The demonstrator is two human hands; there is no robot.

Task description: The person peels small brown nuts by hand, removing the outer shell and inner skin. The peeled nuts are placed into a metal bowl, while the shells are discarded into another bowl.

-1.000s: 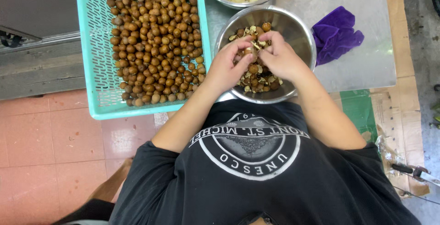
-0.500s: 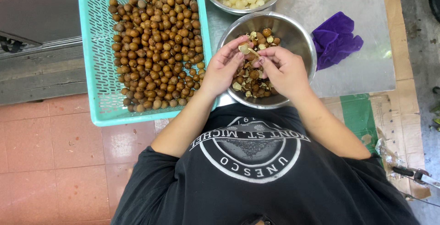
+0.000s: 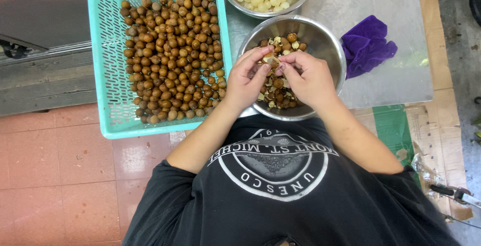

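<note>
Both hands, left hand (image 3: pixel 248 78) and right hand (image 3: pixel 305 75), pinch one small brown fruit (image 3: pixel 270 59) between fingertips over the steel bowl (image 3: pixel 328 43) of shells. A slip might drop the fruit among the shells.

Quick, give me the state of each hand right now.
Left hand: fingers pinched shut on a small brown fruit over the steel bowl.
Right hand: fingers closed on the same fruit, peeling it.

Shiny steel bowl (image 3: pixel 328 50), matt plastic mesh basket (image 3: pixel 107 100), purple cloth (image 3: pixel 367 44).
</note>
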